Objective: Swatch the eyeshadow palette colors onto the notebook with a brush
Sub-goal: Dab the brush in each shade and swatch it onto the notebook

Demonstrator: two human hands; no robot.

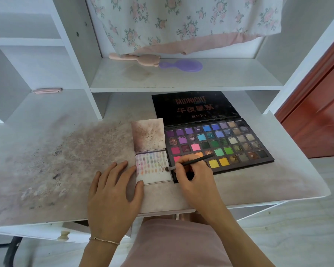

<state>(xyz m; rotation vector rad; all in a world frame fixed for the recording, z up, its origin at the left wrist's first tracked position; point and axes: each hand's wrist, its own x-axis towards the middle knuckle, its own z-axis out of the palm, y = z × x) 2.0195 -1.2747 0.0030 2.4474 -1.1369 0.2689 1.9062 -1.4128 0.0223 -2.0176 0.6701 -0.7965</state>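
Head view: we see our notebook (152, 166) lying open near the worktop's (46, 160) front edge, touching the palette (218, 145) on its right; bare, powder-stained room spreads leftward. Our left hand (114, 191) lies flat, fingers straight, thumb pressing the page corner. Our right hand (193, 178) has its grip pinched round the brush (191, 160), tip at the page's right edge. White shelves (181, 78) stand behind. The lid reads "MIDNIGHT" and "HDKT".

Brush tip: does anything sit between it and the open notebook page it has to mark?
Nothing visible does. The right hand grips the brush, whose tip sits at the right edge of the notebook page. The left hand rests on the page's left edge, clear of the bare lower part.
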